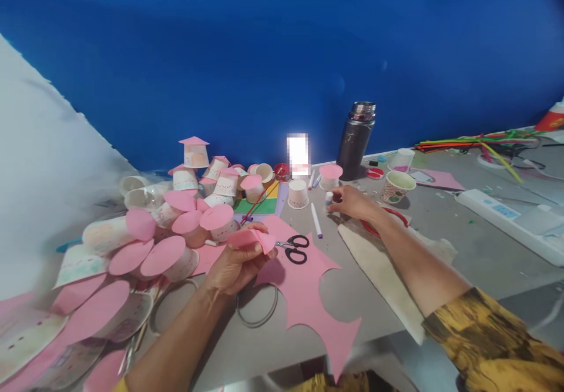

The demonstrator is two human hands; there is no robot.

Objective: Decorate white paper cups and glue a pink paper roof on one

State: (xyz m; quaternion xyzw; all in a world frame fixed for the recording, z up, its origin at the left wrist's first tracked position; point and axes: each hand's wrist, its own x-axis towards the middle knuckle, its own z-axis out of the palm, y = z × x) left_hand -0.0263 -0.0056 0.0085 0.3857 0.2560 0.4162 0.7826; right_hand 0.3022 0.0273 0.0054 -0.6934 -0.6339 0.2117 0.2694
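My left hand pinches a piece of pink paper, which is bent between the thumb and fingers. Beyond it, the fingers of my right hand close around a small white-capped tube that looks like a glue stick and stands on the table. Black-handled scissors lie just right of my left hand, on a pink paper sheet with rounded cut-outs along its edge. An uncapped-looking white marker with a purple end lies between my hands. An upside-down paper cup stands behind it.
Many paper cups with pink paper tops crowd the left side. A dark thermos bottle stands at the back. To the right are a patterned cup, a white power strip and coloured pipe cleaners. A beige cloth lies under my right forearm.
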